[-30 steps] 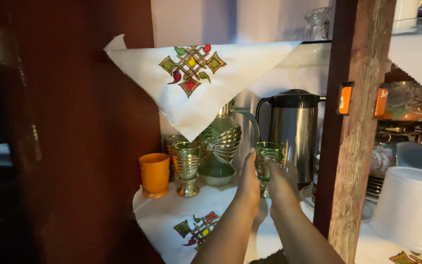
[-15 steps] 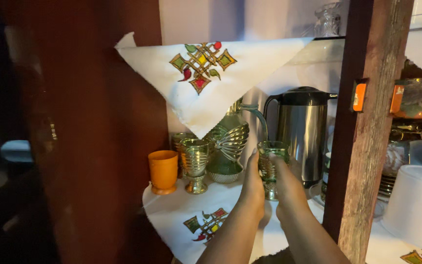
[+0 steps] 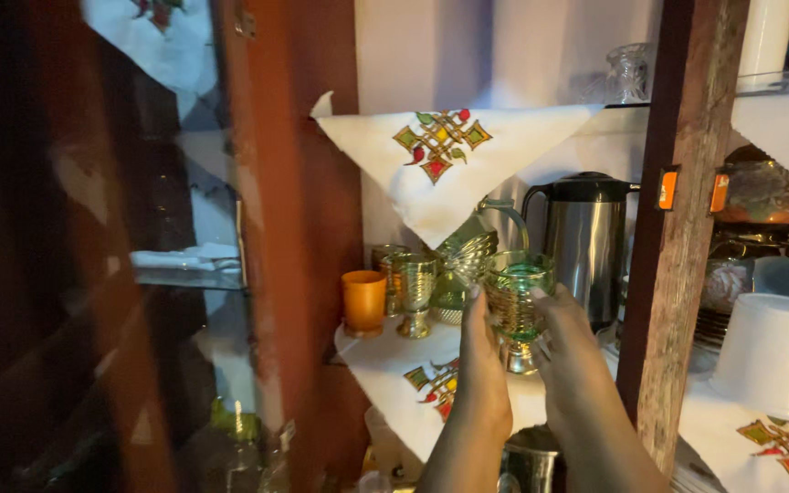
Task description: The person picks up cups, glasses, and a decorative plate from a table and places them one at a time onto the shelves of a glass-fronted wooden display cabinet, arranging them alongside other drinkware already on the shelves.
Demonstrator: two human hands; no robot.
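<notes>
Both my hands hold a green glass goblet with gold bands (image 3: 516, 301) just above the cloth-covered cabinet shelf (image 3: 385, 356). My left hand (image 3: 481, 356) grips its left side and my right hand (image 3: 570, 351) cups its right side. Its gold foot shows between my palms, close to the shelf. A matching goblet (image 3: 414, 288) and an orange cup (image 3: 363, 301) stand to the left on the same shelf. Behind the held goblet is a stack of gold-rimmed glass bowls (image 3: 464, 260).
A steel electric kettle (image 3: 586, 242) stands right behind the goblet. A wooden cabinet post (image 3: 678, 228) rises at the right, with a white tub (image 3: 773, 356) beyond it. An embroidered white cloth (image 3: 449, 155) hangs from the upper shelf. The open cabinet door (image 3: 184, 246) is at the left.
The view has shifted left, showing more of the open door. My hands and the goblet stay at about the same spot over the shelf, slightly raised in the picture.
</notes>
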